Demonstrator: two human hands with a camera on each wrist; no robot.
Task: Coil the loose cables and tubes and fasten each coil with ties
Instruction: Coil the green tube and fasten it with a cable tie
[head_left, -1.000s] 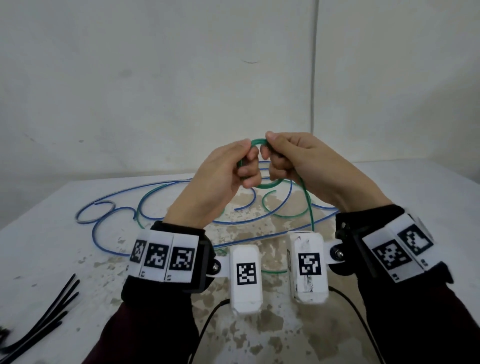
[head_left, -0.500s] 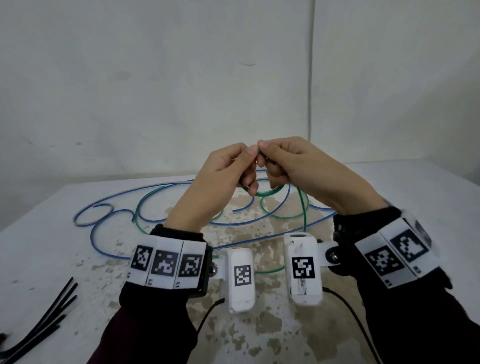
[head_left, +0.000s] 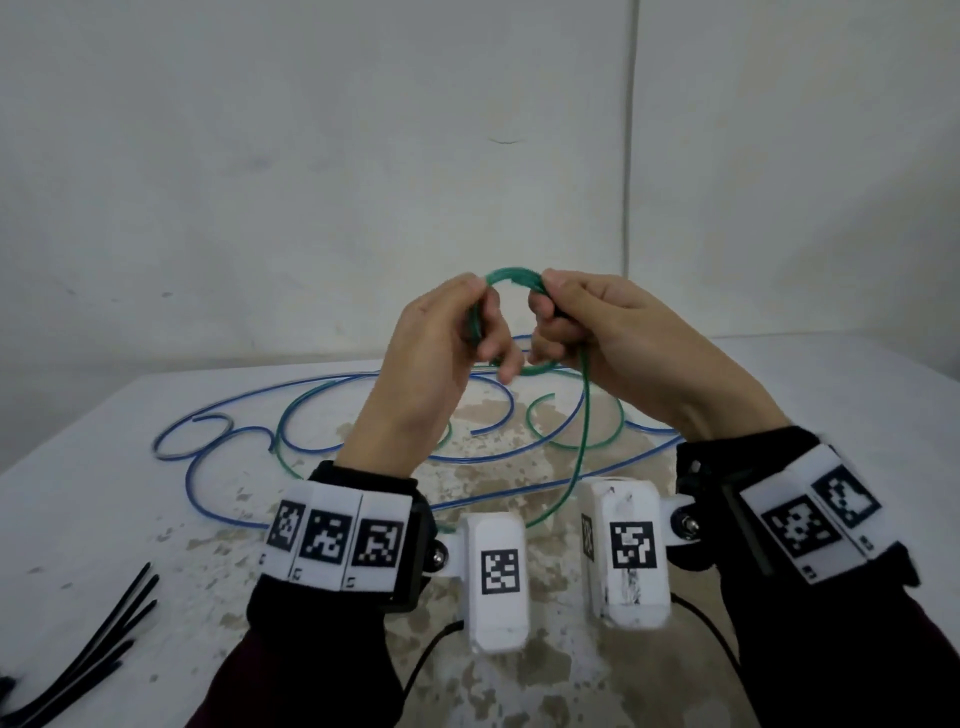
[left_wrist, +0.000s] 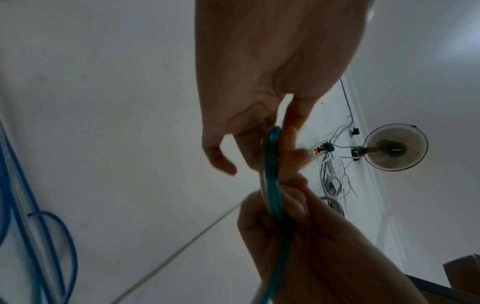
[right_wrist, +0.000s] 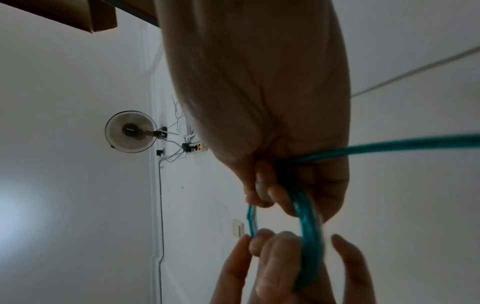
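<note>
a white table (head_left: 78, 519) with a worn, brown-stained patch in its middle is set against a plain white wall (head_left: 311, 156). above the middle of the table a small coil of translucent green plastic tube (head_left: 511, 274) is held up between both hands. the left side of the coil is gripped by the left hand (head_left: 441, 353), with the fingers curled round the strands and the thumb laid on top. the right side is pinched by the right hand (head_left: 613, 332), fingers closed tightly round the bundled loops. from the right hand a loose length of the same green tube is seen hanging down to the table near the front edge, with further green curves lying on the stained patch. a long thin blue cable (head_left: 218, 431) is spread in loose loops across the far half of the table, reaching toward the left edge and crossing the green curves. a bunch of black plastic cable ties (head_left: 104, 639) is laid at the front left corner. in the wrist views a round wall-mounted fan (left_wrist: 394, 147) and a white power strip (right_wrist: 198, 148) with tangled wires are seen on a wall.
</note>
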